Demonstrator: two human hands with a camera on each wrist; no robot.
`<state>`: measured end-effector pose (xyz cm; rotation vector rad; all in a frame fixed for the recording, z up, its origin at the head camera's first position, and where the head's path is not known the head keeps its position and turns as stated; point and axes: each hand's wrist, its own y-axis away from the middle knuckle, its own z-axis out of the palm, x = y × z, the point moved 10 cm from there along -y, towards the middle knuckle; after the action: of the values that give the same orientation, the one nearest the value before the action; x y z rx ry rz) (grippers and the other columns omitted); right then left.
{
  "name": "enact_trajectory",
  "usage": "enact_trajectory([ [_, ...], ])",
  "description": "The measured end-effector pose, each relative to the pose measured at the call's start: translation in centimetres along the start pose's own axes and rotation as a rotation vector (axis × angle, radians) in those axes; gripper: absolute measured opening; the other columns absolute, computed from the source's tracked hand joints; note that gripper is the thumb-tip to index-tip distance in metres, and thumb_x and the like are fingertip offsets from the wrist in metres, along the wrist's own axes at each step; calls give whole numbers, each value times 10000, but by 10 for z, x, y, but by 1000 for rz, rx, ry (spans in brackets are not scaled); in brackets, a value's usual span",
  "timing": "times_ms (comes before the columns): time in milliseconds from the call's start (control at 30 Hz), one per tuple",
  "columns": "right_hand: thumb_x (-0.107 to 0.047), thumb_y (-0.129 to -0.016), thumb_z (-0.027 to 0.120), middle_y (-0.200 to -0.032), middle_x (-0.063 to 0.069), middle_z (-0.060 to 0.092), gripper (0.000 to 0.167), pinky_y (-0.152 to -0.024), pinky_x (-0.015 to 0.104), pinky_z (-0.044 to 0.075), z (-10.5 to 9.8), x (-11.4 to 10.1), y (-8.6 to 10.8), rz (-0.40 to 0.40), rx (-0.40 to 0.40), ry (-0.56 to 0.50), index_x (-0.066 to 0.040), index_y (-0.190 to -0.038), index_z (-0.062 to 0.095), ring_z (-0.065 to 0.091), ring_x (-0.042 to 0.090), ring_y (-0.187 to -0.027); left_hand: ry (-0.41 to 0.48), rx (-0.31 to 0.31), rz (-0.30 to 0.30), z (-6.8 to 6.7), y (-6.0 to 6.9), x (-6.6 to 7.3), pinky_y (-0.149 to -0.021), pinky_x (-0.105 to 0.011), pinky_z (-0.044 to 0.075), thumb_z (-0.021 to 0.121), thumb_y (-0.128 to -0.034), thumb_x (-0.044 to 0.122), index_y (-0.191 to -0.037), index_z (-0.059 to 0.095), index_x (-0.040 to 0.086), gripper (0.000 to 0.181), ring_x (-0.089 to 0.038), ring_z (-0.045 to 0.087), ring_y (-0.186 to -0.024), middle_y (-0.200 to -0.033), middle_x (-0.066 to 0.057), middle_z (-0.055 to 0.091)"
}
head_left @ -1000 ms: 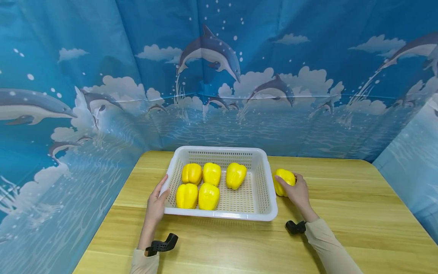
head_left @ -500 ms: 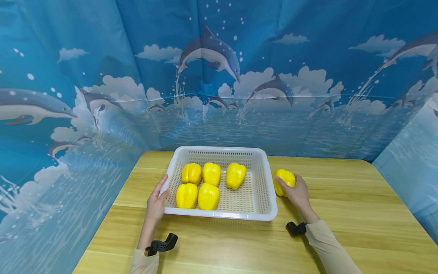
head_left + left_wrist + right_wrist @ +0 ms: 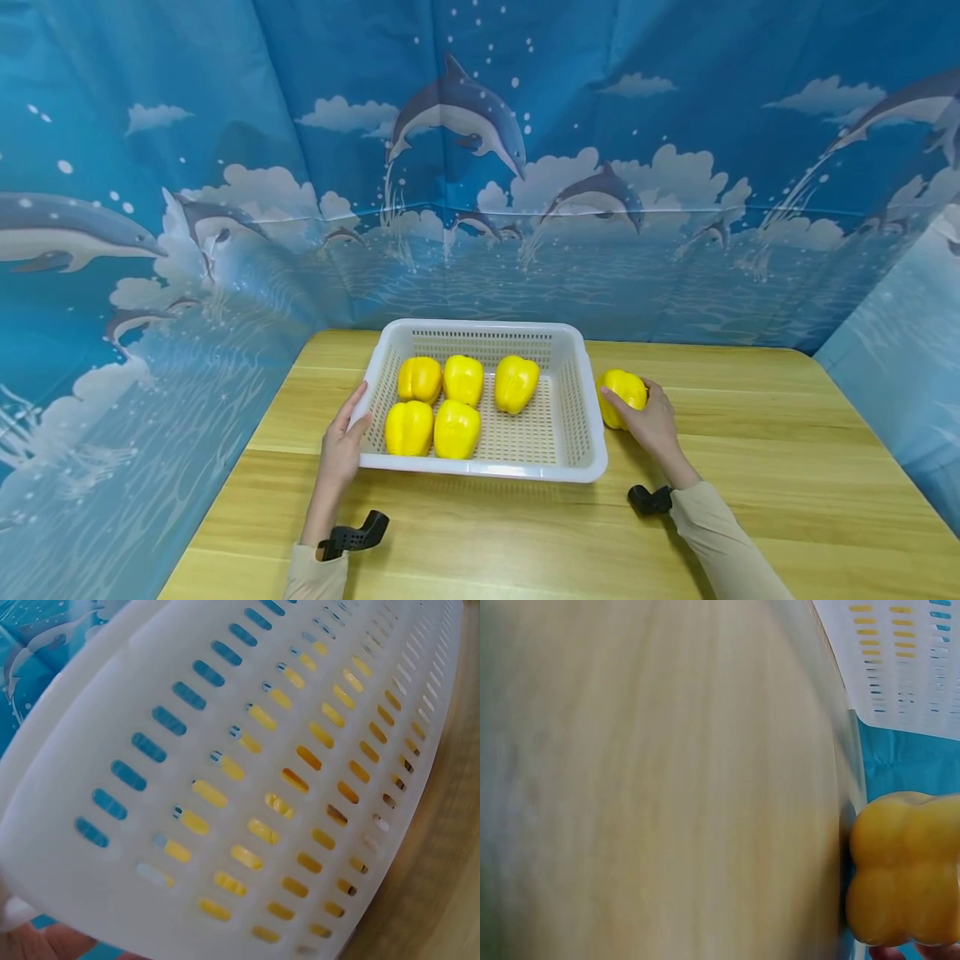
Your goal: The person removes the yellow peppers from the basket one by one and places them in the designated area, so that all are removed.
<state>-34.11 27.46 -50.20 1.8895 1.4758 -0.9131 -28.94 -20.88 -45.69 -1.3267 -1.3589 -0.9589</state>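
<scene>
A white slotted plastic basket [image 3: 566, 473] stands on the table with several yellow bell peppers [image 3: 457, 430] inside. My left hand [image 3: 341, 450] grips the basket's left rim near its front corner. In the left wrist view the basket's side wall [image 3: 150, 825] fills most of the picture, and only a bit of the left hand [image 3: 52, 943] shows at the bottom left. Just right of the basket, my right hand [image 3: 651, 417] holds another yellow bell pepper [image 3: 626, 390] between thumb and fingers. The right wrist view shows this pepper [image 3: 907, 870] close up, fingertips barely visible below it.
The wooden table [image 3: 780, 450] stretches to the right and in front of the basket. A blue dolphin-print curtain [image 3: 480, 250] hangs behind the table's back edge and along both sides. Black wrist-worn devices [image 3: 356, 533] sit on both forearms.
</scene>
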Motion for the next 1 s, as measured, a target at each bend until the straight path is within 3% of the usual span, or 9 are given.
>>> enact_trajectory([
  [167, -592, -852, 575, -1424, 335, 245, 1014, -1002, 584, 305, 1, 0, 1, 6, -14, 2, 79, -1465, 129, 283, 459, -1268, -57, -5, -29, -1, -1, -3, -1030, -550, 296, 423, -1013, 142, -1492, 325, 198, 492, -343, 327, -1333, -1517, -118, 289],
  [467, -587, -853, 577, -1443, 339, 205, 1032, -1013, 593, 287, 0, -1, 2, -9, -23, 2, 58, -1481, 73, 264, 466, -1284, -207, -77, -34, 3, -4, -1, -978, -615, 321, 387, -1023, 160, -1497, 288, 290, 501, -382, 335, -1319, -1524, -122, 267],
  [667, -576, -854, 586, -1422, 337, 213, 1034, -998, 594, 301, -3, -4, 5, -30, -9, -20, 41, -1488, 50, 275, 458, -1261, -204, -95, -40, 3, -4, -4, -973, -621, 323, 379, -1026, 159, -1500, 272, 302, 507, -385, 323, -1327, -1525, -128, 262],
  [1000, -534, -871, 595, -1404, 319, 247, 963, -997, 584, 288, -19, -17, 10, -77, 88, -90, 29, -1488, 115, 269, 454, -1265, -181, -96, -36, 4, -4, -3, -972, -616, 328, 382, -1018, 136, -1494, 288, 289, 509, -380, 328, -1324, -1525, -124, 263],
])
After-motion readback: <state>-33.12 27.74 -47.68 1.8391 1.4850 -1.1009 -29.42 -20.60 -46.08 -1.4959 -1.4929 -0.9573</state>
